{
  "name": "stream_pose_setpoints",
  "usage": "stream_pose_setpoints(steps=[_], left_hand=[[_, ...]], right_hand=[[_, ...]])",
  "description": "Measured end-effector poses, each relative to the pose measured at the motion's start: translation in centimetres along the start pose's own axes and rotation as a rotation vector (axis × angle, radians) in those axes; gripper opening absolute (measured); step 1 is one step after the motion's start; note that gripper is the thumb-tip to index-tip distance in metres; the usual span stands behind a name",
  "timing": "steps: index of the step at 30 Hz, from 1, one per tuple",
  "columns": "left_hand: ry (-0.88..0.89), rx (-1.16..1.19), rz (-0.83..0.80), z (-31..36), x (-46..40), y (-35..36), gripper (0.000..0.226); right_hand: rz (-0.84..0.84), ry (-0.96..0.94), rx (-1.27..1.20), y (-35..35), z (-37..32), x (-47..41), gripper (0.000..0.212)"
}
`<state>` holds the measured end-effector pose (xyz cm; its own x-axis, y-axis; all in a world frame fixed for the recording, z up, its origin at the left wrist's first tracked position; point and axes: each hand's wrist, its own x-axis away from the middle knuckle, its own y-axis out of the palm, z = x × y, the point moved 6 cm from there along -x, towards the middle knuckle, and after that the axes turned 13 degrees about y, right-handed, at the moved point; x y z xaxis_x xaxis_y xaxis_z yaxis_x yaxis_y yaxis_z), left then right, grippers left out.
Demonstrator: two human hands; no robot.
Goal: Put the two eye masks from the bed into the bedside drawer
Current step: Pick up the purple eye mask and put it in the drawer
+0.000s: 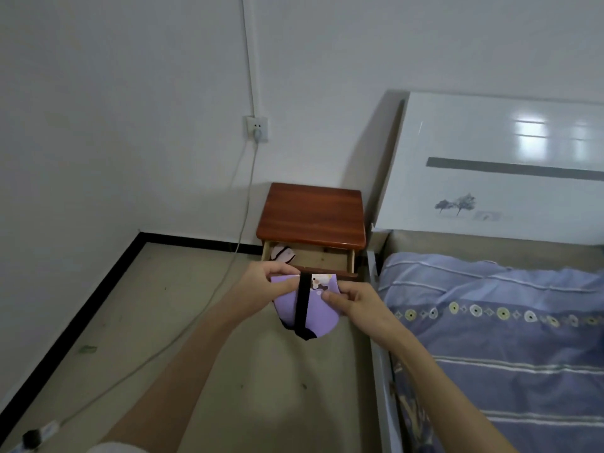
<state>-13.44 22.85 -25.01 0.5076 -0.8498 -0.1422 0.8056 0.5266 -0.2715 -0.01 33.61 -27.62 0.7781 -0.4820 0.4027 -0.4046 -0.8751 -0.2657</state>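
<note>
- Head view, centre of frame: purple eye mask [310, 308] pinched at its top edge by left hand [261, 282] and right hand [356, 305], fingers closed on fabric, black strap [303, 305] hanging down the front.
- Just above: open drawer [327, 256] of wooden bedside table [312, 214], second eye mask [282, 255] lying in its left end.
- Right side: bed [506, 322] with blue cover.
</note>
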Motion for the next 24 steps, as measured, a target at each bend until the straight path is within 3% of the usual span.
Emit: stream_pose_setpoints(steps=[4,9,14,16,20,24], left_hand=[[-0.052,0.108,0.035,-3.6,-5.0,-1.0,0.013],[-0.180,0.396,0.114,-10.9,-11.1,-1.6,0.030],[-0.264,0.562,0.146,-16.3,-17.7,-2.2,0.021],[-0.380,0.688,0.218,-18.7,-19.7,-2.2,0.014],[-0.715,0.938,0.302,-23.5,-21.0,-0.1,0.011],[-0.859,0.804,0.271,-28.8,-21.2,2.3,0.013]], right_hand=[[0.003,0.095,-0.232,-0.9,0.0,-5.8,0.021],[0.047,0.204,-0.537,-1.5,-0.1,-14.9,0.024],[0.091,0.270,-0.814,-1.2,-0.1,-23.9,0.028],[0.108,0.298,-0.900,-1.0,0.5,-26.7,0.033],[0.190,0.395,-0.944,-0.8,3.2,-30.7,0.020],[0.198,0.575,-0.885,-0.5,8.7,-33.3,0.017]])
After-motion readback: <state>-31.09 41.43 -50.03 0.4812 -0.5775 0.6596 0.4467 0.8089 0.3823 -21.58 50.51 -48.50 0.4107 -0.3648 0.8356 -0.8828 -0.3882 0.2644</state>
